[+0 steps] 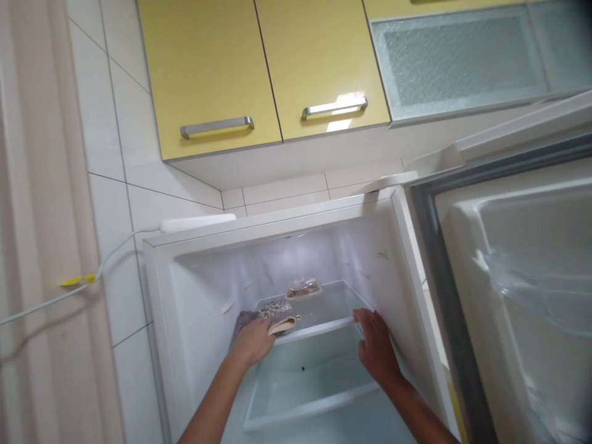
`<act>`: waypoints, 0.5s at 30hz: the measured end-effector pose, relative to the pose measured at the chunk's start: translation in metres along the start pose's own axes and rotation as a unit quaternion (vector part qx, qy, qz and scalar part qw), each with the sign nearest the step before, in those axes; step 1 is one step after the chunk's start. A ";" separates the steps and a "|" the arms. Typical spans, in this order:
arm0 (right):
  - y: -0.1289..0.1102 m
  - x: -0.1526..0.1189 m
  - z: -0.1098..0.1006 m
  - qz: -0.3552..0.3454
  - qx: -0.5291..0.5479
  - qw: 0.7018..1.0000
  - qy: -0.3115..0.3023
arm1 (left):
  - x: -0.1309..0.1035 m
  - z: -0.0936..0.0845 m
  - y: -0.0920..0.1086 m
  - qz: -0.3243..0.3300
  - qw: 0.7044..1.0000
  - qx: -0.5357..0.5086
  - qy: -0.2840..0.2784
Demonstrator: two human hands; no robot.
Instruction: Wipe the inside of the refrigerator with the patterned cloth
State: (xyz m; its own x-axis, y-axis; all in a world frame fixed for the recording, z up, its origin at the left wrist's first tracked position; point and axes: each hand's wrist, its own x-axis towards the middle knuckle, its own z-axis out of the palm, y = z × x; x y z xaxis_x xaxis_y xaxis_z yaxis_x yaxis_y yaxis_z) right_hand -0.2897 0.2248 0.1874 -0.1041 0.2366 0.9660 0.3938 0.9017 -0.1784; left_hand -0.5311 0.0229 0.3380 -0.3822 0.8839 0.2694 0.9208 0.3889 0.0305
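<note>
Here, a patterned cloth [272, 316] lies bunched at the front left corner of the upper glass shelf [333, 302] inside the open fridge [198, 320]. The left hand [253, 340] rests on the cloth with its fingers curled over the near fold, pressing it down on the shelf's front edge; whether the fingers actually pinch the fabric cannot be told from this angle. The right hand [377, 345] is spread flat and grasps nothing, its fingertips laid on the right end of the same shelf where that meets the fridge's inner wall. The two hands are well apart, one at each end of the shelf's front edge.

Farther back on the shelf sits a small food tray [303, 287] with something brownish in it, close to the rear wall and apart from the cloth. Below the hands lies a second, lower shelf [314, 382]. The fridge door [522, 277] stands swung open to the right. Above are yellow cupboards [259, 68] with metal handles, and a white cable [111, 253] runs along the tiled wall to the left.
</note>
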 end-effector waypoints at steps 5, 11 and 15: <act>-0.010 0.008 0.004 0.070 0.028 0.996 0.045 | -0.019 0.003 0.046 0.049 0.999 0.014 -0.008; -0.040 0.016 -0.028 0.128 0.114 0.982 0.073 | 0.014 0.021 0.152 0.153 0.988 -0.006 0.007; -0.053 0.006 -0.059 0.115 0.114 0.985 0.064 | 0.060 0.032 0.200 0.174 0.984 -0.025 -0.002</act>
State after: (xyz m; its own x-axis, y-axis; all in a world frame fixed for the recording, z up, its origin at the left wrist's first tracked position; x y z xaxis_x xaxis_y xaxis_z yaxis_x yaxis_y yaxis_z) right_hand -0.2576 0.1576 0.2136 0.0846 0.4091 0.9085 0.1777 0.8910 -0.4178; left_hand -0.3721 0.1623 0.3290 -0.0437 0.9625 0.2679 0.9987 0.0495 -0.0150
